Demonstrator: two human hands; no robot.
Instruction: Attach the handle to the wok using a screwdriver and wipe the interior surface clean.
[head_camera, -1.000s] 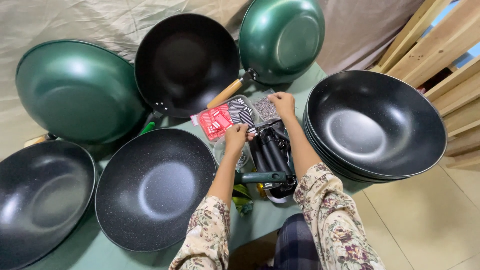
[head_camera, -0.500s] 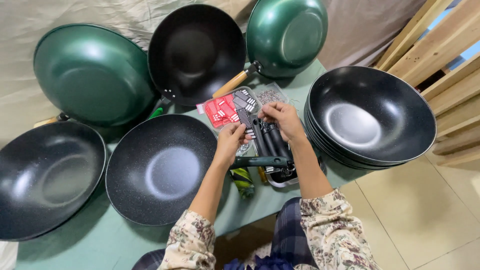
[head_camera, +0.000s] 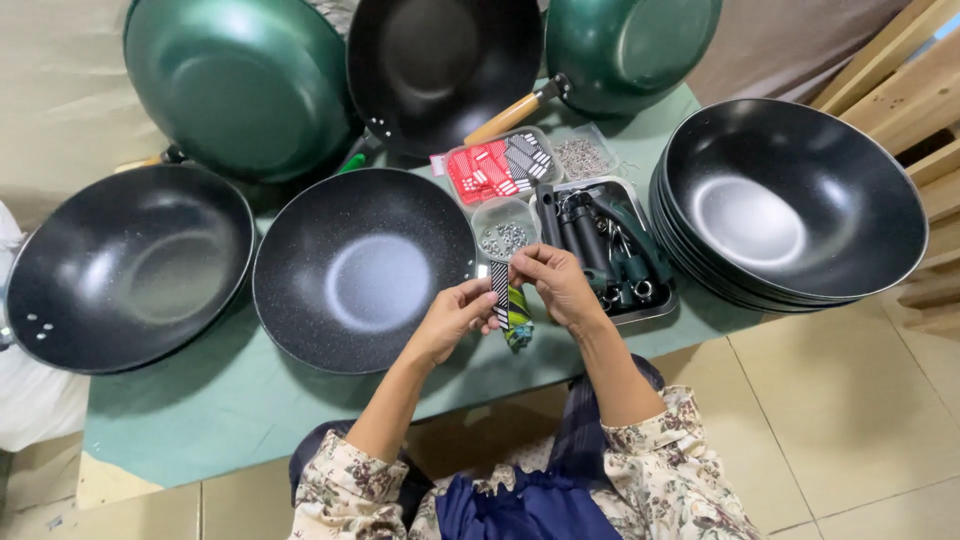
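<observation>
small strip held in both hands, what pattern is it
Black-and-white striped strip, held by left hand and right hand; head view.

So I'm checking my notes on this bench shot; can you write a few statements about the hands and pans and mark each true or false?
1. Both hands hold a small striped strip. True.
2. The left hand rests inside the black pan in front of the person. False: it is raised beside the right hand, pinching the strip.
3. Black pans are stacked at the right. True.
4. The metal tray is empty. False: it holds dark handles.
5. A wooden-handled green pan lies at the back. True.
</observation>
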